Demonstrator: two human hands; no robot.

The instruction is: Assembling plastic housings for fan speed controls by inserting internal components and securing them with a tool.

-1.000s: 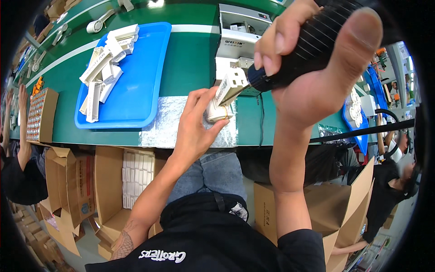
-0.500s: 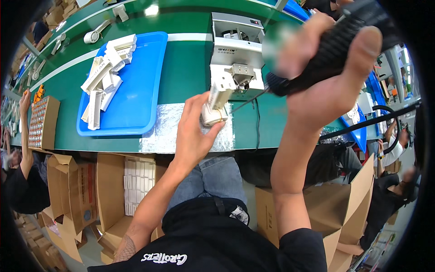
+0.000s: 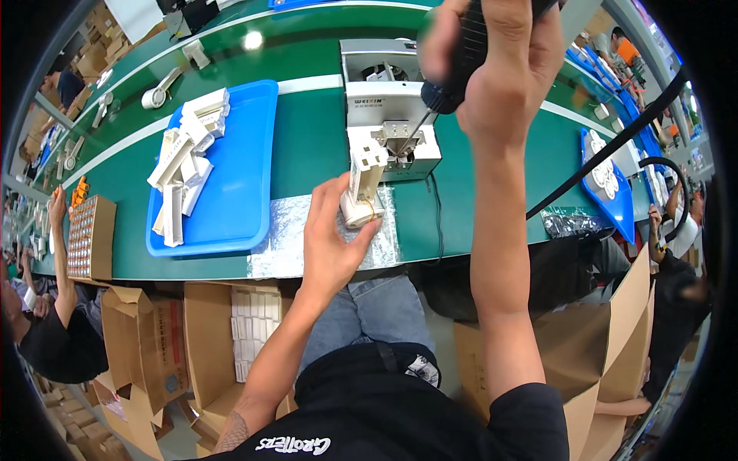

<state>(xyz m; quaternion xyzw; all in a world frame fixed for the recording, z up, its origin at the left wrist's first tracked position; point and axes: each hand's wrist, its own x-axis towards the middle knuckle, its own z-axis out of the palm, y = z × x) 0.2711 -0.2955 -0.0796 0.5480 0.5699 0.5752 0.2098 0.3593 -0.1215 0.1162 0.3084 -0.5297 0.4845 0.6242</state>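
Wrapped in my right hand [image 3: 507, 92] is a black electric screwdriver [image 3: 467, 61], tilted so that its thin bit runs down to the left. The bit's tip is at the metal outlet on the front of a grey-white screw feeder [image 3: 384, 107]; whether a screw sits on it is too small to tell. My left hand [image 3: 330, 238] is closed on a white plastic housing [image 3: 366, 188] with a round base and an upright arm. The housing stands at the near edge of the bench, just in front of the feeder, over a silvery sheet [image 3: 286, 234].
A blue tray [image 3: 242, 223] with several white plastic parts [image 3: 182, 157] lies to the left. Left of it stands a carton of small cylinders [image 3: 91, 238]. The screwdriver's black cord [image 3: 592, 161] crosses at right. Open cardboard boxes flank my legs. Other people sit at both sides.
My right hand has swung up and left, taking the screwdriver bit from beside the white housing to the feeder's outlet. My left hand keeps its hold. The view has shifted slightly.
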